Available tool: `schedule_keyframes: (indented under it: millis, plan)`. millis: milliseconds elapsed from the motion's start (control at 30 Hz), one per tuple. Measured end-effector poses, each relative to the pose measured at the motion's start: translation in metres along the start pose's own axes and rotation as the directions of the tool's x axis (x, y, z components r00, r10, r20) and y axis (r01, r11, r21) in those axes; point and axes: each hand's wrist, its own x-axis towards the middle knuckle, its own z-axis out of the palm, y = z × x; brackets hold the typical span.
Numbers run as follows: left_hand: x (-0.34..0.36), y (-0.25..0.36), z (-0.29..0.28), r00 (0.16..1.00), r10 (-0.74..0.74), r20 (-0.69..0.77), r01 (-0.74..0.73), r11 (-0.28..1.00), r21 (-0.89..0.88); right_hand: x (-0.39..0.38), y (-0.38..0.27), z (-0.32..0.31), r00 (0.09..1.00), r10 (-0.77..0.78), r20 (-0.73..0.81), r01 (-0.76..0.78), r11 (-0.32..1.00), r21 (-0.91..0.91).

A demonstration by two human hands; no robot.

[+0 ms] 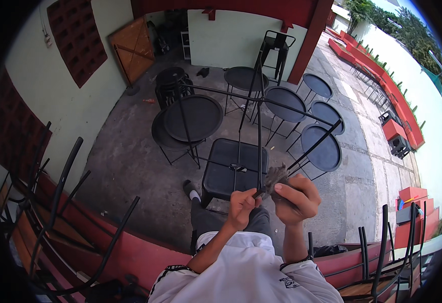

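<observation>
Above the lap (261,220), the left hand (240,209) pinches a metal frame (260,136), apparently steadying it; the right hand (298,201) pinches a grey rag (277,177).

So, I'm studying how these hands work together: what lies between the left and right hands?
The head view shows a crumpled grey cloth between the left hand and the right hand, which pinches it.

head camera | looks down and ahead | left hand (241,208) and right hand (298,200) close | back wall (223,43) far | wide, round view
</observation>
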Motion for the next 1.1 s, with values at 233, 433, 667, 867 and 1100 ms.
schedule_keyframes:
  millis: [233,433,667,867,1100]
  plan:
    - [0.01,0.008,-0.004,0.989,-0.004,0.146,0.001,1.0,0.02,-0.003,-0.019,-0.022,0.991,0.114,0.071,-0.122,0.985,0.119]
    - [-0.012,-0.009,0.001,0.968,-0.248,-0.037,0.242,0.963,-0.119,-0.013,-0.022,-0.004,0.956,0.09,0.281,-0.094,0.996,-0.002]
    - [-0.007,0.003,0.0,0.969,-0.248,0.021,0.248,0.969,-0.013,-0.035,-0.017,-0.004,0.914,0.173,0.367,-0.177,0.984,-0.023]
    - [-0.01,-0.008,-0.008,0.967,-0.253,0.037,0.252,0.967,0.033,0.001,-0.026,-0.001,0.965,0.075,0.251,-0.074,0.997,-0.014]
    - [0.008,0.022,0.002,0.924,-0.371,0.094,0.379,0.922,-0.083,0.027,-0.015,-0.004,0.949,0.314,-0.02,-0.311,0.947,0.082]
